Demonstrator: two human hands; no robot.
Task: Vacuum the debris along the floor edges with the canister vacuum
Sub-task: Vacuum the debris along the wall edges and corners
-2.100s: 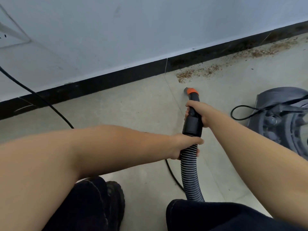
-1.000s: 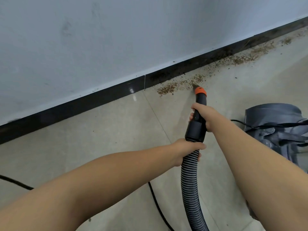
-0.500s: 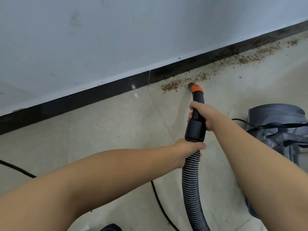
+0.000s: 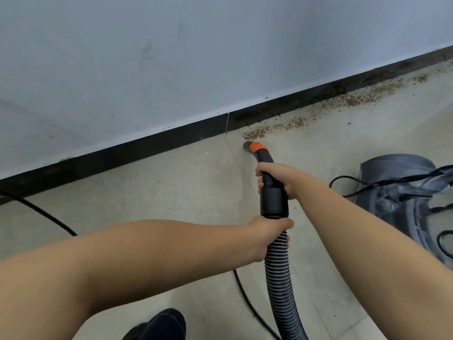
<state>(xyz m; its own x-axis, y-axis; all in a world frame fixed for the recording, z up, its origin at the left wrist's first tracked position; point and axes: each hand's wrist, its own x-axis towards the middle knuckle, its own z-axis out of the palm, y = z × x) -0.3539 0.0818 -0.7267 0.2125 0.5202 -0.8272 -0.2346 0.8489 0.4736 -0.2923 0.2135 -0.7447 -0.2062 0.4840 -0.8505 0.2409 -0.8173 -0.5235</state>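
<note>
Brown debris (image 4: 255, 133) lies in a strip along the black baseboard (image 4: 147, 149), running to the upper right. The vacuum nozzle (image 4: 252, 147), black with an orange collar, points at the floor just below the strip's left end. My right hand (image 4: 277, 179) grips the black handle tube behind the nozzle. My left hand (image 4: 269, 231) holds the ribbed grey hose (image 4: 282, 278) where it joins the handle. The grey canister vacuum (image 4: 404, 200) sits on the floor at the right.
A black power cord (image 4: 49, 217) curves over the tiled floor at the left and passes under my left arm. Another cord (image 4: 343, 182) loops beside the canister. My dark shoe (image 4: 159, 325) is at the bottom edge. The white wall rises behind the baseboard.
The nozzle has drawn back slightly from the debris strip toward me and to the left. Both hands keep their hold on the handle and hose.
</note>
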